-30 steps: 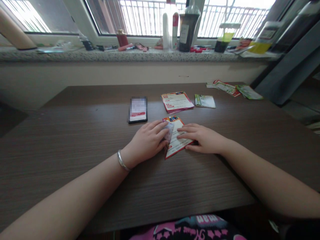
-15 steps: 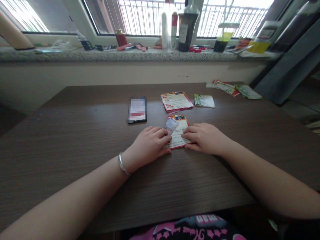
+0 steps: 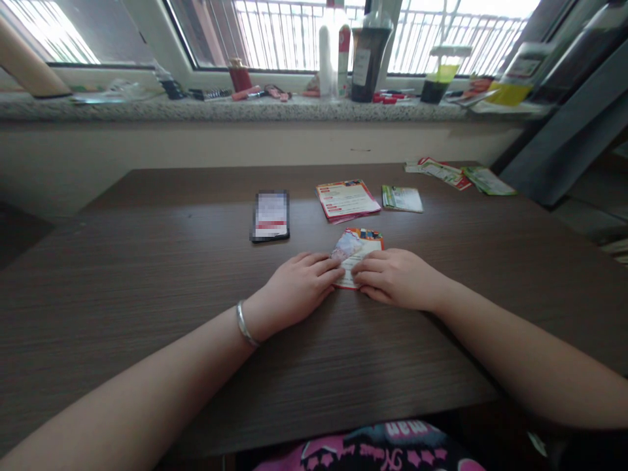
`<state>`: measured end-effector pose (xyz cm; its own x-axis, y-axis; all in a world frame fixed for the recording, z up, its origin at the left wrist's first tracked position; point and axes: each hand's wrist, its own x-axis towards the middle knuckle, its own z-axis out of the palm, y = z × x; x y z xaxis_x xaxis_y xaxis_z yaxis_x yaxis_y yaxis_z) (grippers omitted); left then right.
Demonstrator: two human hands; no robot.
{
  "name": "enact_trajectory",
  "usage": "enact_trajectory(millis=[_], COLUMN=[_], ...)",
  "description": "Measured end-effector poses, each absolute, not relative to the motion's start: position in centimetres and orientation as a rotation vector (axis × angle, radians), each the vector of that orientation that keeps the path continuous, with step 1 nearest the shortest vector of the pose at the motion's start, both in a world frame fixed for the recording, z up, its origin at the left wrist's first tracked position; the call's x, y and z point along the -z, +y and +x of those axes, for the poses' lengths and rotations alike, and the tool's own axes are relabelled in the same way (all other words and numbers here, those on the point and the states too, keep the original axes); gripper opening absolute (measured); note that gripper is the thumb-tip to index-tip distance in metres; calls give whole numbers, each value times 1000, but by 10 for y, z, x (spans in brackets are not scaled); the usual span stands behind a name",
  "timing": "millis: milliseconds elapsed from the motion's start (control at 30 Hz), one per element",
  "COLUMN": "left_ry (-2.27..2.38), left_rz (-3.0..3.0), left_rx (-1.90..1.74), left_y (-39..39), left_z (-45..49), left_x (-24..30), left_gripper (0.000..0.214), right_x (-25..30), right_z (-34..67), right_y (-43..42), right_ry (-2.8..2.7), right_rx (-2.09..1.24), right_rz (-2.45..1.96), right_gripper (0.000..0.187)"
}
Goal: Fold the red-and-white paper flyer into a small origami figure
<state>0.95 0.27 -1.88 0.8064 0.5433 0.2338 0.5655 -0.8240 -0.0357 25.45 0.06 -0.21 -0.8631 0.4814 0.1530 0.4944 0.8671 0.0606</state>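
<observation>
A small red-and-white printed leaflet (image 3: 360,247), partly folded, lies on the dark wooden table (image 3: 147,275). My left hand (image 3: 294,288), with a silver bangle on the wrist, rests on the leaflet's left side, fingers stretched and pressing down. My right hand (image 3: 395,278) lies on its right side, fingertips pressing the paper flat. The fingertips of both hands almost meet over the leaflet. Only the far half of the leaflet shows beyond my fingers.
A phone (image 3: 270,216) lies behind my left hand. A stack of red leaflets (image 3: 347,199) and a green one (image 3: 402,198) sit farther back, more leaflets (image 3: 444,171) at the far right. Bottles (image 3: 367,52) and small items line the windowsill (image 3: 196,108).
The leaflet has been turned and folded smaller under my fingers. Both hands have drawn closer together over it.
</observation>
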Motion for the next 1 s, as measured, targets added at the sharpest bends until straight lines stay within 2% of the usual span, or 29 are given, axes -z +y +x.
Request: enact_trajectory(millis=[167, 367, 667, 867, 1000], left_ry=[-884, -922, -923, -921, -878], left_rz=[-2890, -2869, -2898, -2960, -2987], left_rx=[352, 357, 350, 323, 308], left_y=[6, 7, 6, 5, 4], left_z=[8, 8, 6, 5, 5], left_x=[22, 19, 23, 22, 21], left_gripper=[28, 27, 38, 52, 50], right_x=[6, 6, 16, 22, 24], right_z=[257, 258, 262, 271, 274], right_y=[2, -1, 16, 25, 28], right_ry=[-2881, -2783, -2321, -2199, -2232], right_rx=[30, -57, -613, -546, -492], right_rz=[-787, -1042, -1362, -1534, -1578], right_gripper=[24, 24, 24, 23, 21])
